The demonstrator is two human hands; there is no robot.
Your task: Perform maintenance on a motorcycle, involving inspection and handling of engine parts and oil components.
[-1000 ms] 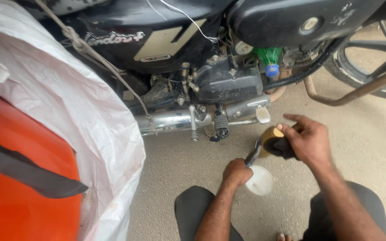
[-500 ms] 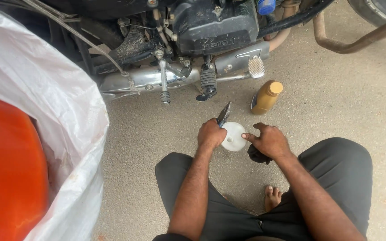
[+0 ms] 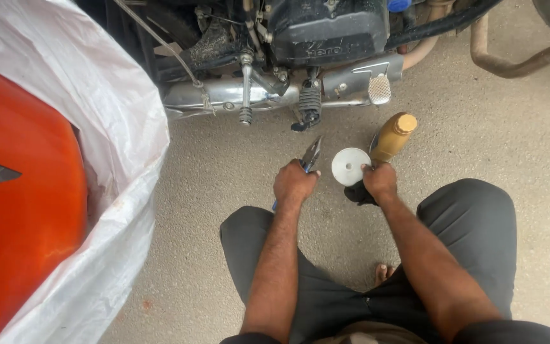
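On the concrete floor (image 3: pixel 224 191) below the motorcycle's engine (image 3: pixel 326 28), the left hand (image 3: pixel 294 183) is clenched around blue-handled pliers (image 3: pixel 310 156) pointing up, while the right hand (image 3: pixel 379 180) pinches the edge of a white round disc (image 3: pixel 349 165), just beside a gold bottle (image 3: pixel 393 136).

We lose the black motorcycle engine (image 3: pixel 326 28) past the top edge, the orange panel (image 3: pixel 20 210) past the left, and the dark cloth (image 3: pixel 356 194) mostly beneath the right hand (image 3: pixel 380 180).
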